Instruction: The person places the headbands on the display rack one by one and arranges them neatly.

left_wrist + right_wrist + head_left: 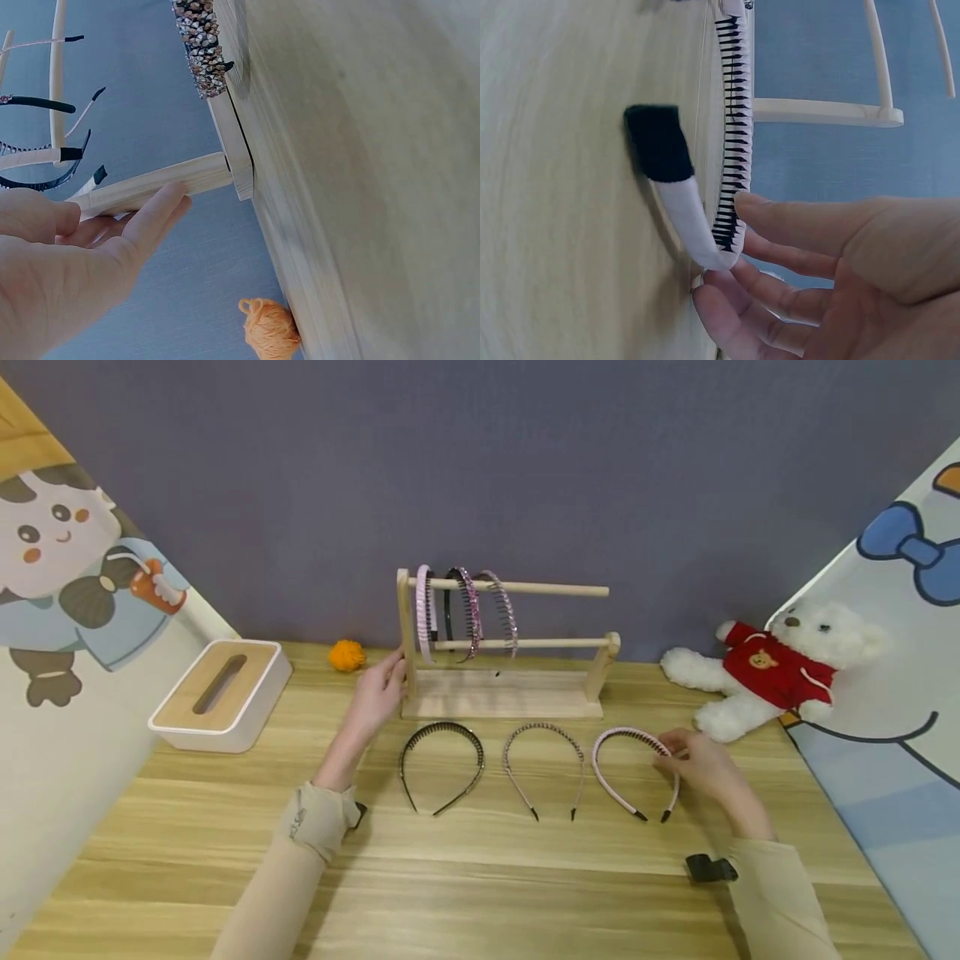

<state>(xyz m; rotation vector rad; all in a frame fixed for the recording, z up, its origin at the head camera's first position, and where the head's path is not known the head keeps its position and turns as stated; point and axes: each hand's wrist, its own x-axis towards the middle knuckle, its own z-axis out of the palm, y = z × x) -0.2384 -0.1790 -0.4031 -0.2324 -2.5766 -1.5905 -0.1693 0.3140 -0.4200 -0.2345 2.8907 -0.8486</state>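
Observation:
My left hand [375,697] holds the left post [150,191] of a wooden headband rack [502,695], thumb and fingers on either side of it. At the right, my right hand [708,764] pinches the right side of a pale pink headband [686,217] with black inner teeth. Left of it on the table lie a beaded pinkish headband [543,726] and a black toothed headband [442,724]. From the rack's rods hang a pink wrapped headband [423,618], a pink glittery one [472,610] and a thin beaded one [510,614].
A white tissue box with a wooden lid [197,677] stands at the left. An orange yarn ball [347,655] sits by the back wall. At the right leans a white teddy bear in a red sweater [783,672]. Printed panels flank the table.

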